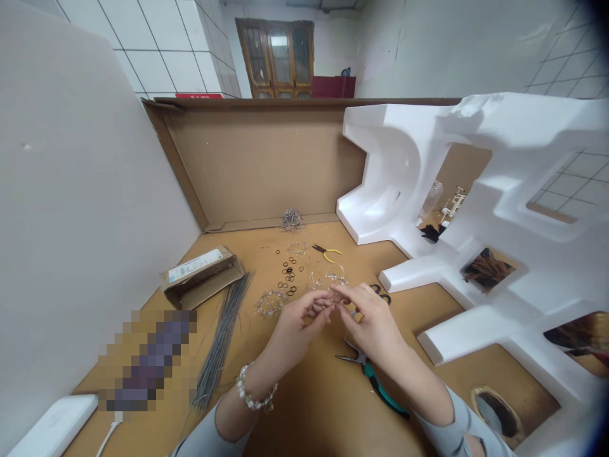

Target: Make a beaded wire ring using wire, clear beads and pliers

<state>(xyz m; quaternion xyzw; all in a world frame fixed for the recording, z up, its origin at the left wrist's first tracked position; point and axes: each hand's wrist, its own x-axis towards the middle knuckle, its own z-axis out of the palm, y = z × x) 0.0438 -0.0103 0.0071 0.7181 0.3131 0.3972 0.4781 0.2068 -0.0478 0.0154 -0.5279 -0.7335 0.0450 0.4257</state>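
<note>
My left hand [302, 320] and my right hand [371, 317] meet over the middle of the table, fingertips pinched close together. Something small and thin is between them, but the fingers cover most of it and I cannot make it out. Just beyond the fingertips lie clear beaded wire loops [335, 273]. A beaded wire ring [270, 304] rests left of my left hand. Below my right hand are long-nosed pliers [375, 381] with teal and black handles, jaws apart. Black scissor handles [380, 294] show partly behind my right hand.
Several small dark rings [288, 273] and yellow-handled pliers [328, 252] lie farther back. To the left are a bundle of grey wires [221, 349], an open cardboard box [204, 285] and a blurred-out object [152, 362]. White foam packaging [442, 279] stands along the right.
</note>
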